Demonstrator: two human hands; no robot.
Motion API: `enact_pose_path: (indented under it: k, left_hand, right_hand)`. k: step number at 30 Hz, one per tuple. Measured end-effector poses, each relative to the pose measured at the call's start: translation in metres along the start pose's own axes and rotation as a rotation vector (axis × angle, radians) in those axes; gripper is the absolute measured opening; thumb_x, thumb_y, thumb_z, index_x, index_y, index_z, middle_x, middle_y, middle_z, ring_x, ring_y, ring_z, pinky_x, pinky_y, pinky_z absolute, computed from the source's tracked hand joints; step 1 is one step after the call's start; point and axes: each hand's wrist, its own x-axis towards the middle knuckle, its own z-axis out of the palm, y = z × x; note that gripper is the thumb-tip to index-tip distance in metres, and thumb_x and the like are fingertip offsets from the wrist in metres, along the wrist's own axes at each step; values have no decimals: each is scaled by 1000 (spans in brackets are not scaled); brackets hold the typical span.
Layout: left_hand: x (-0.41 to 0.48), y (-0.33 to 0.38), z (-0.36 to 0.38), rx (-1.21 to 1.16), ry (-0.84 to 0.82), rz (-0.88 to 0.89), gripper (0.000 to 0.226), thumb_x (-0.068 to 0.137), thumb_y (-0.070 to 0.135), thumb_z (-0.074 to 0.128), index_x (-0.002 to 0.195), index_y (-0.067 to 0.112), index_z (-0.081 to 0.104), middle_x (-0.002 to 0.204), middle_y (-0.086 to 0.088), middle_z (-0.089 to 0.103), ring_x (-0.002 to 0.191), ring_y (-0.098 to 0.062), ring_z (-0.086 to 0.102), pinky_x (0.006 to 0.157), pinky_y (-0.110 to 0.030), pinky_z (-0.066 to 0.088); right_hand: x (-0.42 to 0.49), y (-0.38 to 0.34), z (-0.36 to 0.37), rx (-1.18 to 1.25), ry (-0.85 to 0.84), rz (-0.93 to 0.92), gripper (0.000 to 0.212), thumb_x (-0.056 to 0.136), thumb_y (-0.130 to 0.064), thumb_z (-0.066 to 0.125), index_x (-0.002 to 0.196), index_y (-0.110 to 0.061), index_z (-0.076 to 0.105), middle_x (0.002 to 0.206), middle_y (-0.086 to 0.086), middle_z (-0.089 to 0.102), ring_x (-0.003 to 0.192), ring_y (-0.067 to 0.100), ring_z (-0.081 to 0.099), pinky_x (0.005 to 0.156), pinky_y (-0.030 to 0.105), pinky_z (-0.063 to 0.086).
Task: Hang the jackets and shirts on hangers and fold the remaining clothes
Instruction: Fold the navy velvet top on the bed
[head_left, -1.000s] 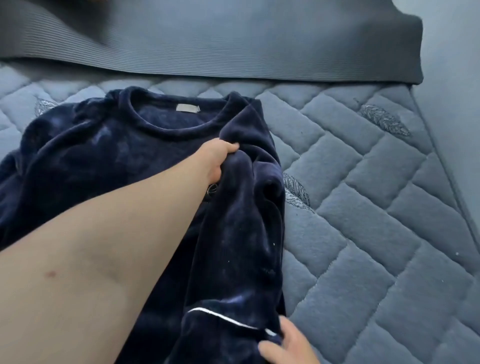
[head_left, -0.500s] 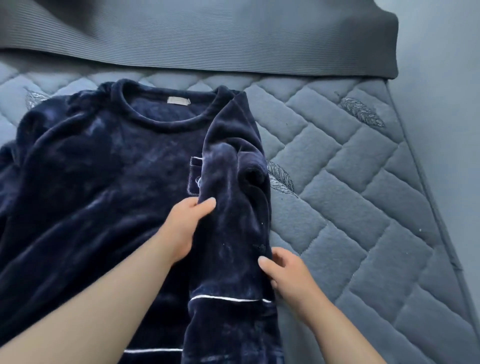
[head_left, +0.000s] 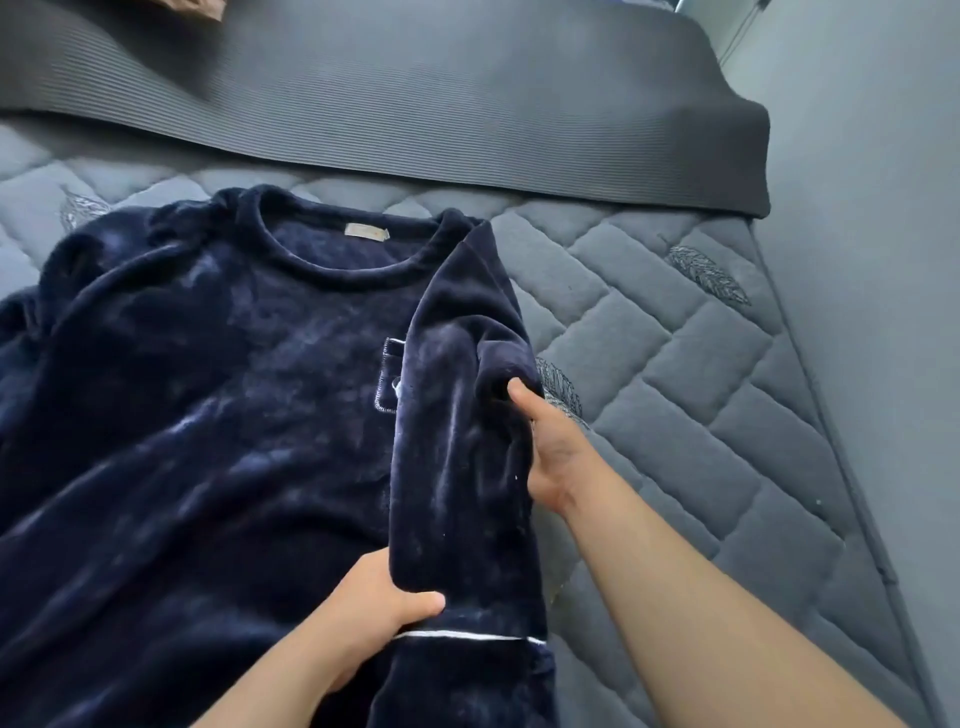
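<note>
A dark navy velvet pullover (head_left: 218, 395) lies flat, front up, on a grey quilted mattress (head_left: 675, 395). It has a round neck with a small label and a chest pocket with pale stitching. Its right sleeve (head_left: 457, 447) is folded inward over the body, the cuff with a white stripe pointing toward me. My left hand (head_left: 379, 597) grips the sleeve near the cuff, thumb on top. My right hand (head_left: 550, 441) holds the sleeve's outer edge higher up, its fingers tucked under the fabric.
A dark grey ribbed mat (head_left: 415, 98) lies across the far end of the mattress. A pale wall or floor strip (head_left: 883, 260) runs along the mattress's right edge. Bare quilted surface lies right of the pullover.
My left hand slid down the folded sleeve from the shoulder area to near the cuff. My right hand moved up from the cuff to the sleeve's upper outer edge.
</note>
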Motion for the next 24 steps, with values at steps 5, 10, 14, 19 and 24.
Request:
enact_pose_path:
  k: [5, 10, 14, 19, 24]
  left_hand:
    - [10, -3, 6, 58, 80, 2, 14, 61, 12, 68, 74, 10, 64, 64, 4, 63, 59, -5, 54, 57, -18, 43]
    - [32, 61, -15, 166, 292, -58, 42, 57, 59, 63, 53, 19, 51, 49, 4, 50, 44, -11, 48, 49, -27, 39]
    - [103, 163, -40, 248, 651, 346, 48, 64, 68, 58, 67, 22, 44, 58, 15, 46, 52, 0, 45, 51, -23, 34]
    - [199, 260, -41, 580, 459, 364, 57, 71, 66, 64, 101, 18, 61, 91, 6, 63, 88, -16, 58, 74, -30, 42]
    - [249, 283, -56, 142, 223, 81, 53, 74, 46, 77, 112, 13, 63, 113, -9, 67, 103, -29, 63, 94, -43, 49]
  right_hand:
    - [49, -48, 8, 84, 338, -181, 41, 88, -18, 68, 123, 0, 60, 120, 19, 66, 108, 30, 65, 97, 45, 51]
    - [61, -40, -14, 25, 338, -35, 39, 90, -33, 65, 117, -4, 64, 108, 18, 70, 98, 32, 67, 82, 42, 55]
    - [78, -33, -24, 84, 292, -32, 60, 76, -49, 72, 117, -6, 67, 108, 19, 71, 100, 37, 68, 93, 49, 52]
    - [88, -28, -31, 85, 271, -49, 65, 68, -58, 77, 110, -9, 70, 102, 16, 74, 95, 36, 70, 92, 50, 54]
    - [90, -25, -43, 183, 197, -36, 45, 85, -32, 71, 115, 1, 66, 106, 21, 71, 97, 36, 70, 93, 50, 53]
